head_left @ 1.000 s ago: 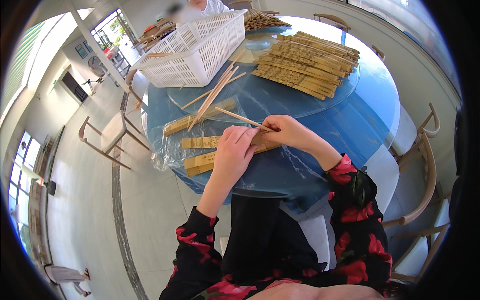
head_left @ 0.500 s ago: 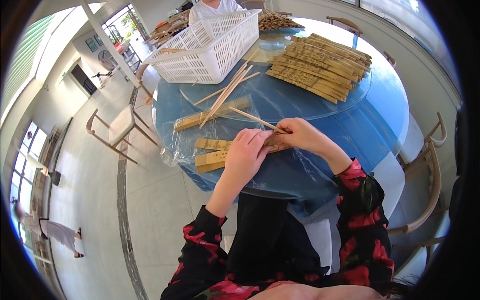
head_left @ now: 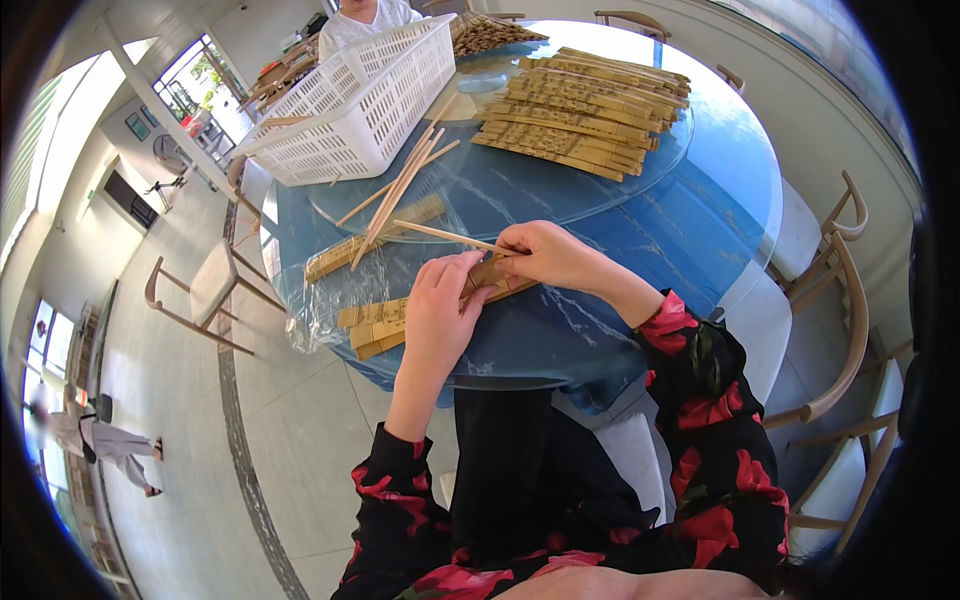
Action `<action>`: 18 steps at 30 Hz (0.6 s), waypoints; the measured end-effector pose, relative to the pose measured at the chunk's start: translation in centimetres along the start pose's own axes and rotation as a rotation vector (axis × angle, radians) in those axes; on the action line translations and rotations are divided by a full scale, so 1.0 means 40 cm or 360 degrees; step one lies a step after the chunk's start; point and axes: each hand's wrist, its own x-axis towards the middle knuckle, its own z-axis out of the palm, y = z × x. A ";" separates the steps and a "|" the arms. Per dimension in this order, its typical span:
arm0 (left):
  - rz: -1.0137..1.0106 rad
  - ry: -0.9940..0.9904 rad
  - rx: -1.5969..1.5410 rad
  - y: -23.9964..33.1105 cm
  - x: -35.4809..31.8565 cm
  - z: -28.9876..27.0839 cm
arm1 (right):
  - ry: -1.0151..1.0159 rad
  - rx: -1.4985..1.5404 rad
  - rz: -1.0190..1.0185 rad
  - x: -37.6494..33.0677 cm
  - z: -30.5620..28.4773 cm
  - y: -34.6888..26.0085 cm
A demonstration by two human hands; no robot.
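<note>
My right hand (head_left: 552,258) pinches one end of a pale wooden chopstick (head_left: 445,234), whose other end points away to the left. My left hand (head_left: 443,300) is closed around a yellow-brown printed paper sleeve (head_left: 512,284) at the table's near edge, and the right fingers sit right at it. Whether the chopstick's end is inside the sleeve is hidden by the fingers. More flat sleeves (head_left: 372,338) lie beside and under the left hand. Beyond them, a bundle of sleeves (head_left: 335,258) rests on clear plastic, with several loose chopsticks (head_left: 395,195) lying across it.
A white slatted plastic basket (head_left: 385,125) stands at the back left of the round blue-covered table (head_left: 690,240). Rows of printed sleeves (head_left: 585,110) lie on the glass turntable. Another person (head_left: 360,30) sits across; someone walks (head_left: 110,440) far left. Wooden chairs (head_left: 215,290) surround the table.
The whole view has shifted, so the table appears farther left. My hands keep nearly the same hold on the chopstick and sleeve. The person at far left has taken a step.
</note>
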 end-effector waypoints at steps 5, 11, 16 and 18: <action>0.0031 -0.0014 0.0006 -0.006 -0.002 -0.004 | -0.0025 0.0085 -0.0039 0.003 0.003 0.011; 0.0141 -0.0089 0.0002 -0.023 -0.008 0.001 | -0.0146 0.0046 0.0101 -0.005 -0.008 -0.006; 0.0154 -0.0039 -0.0014 -0.016 -0.005 -0.001 | -0.0117 0.0137 0.0161 -0.004 0.000 -0.009; 0.0147 -0.0010 -0.0013 -0.017 -0.003 0.002 | -0.0090 0.0015 0.0095 -0.002 -0.005 -0.008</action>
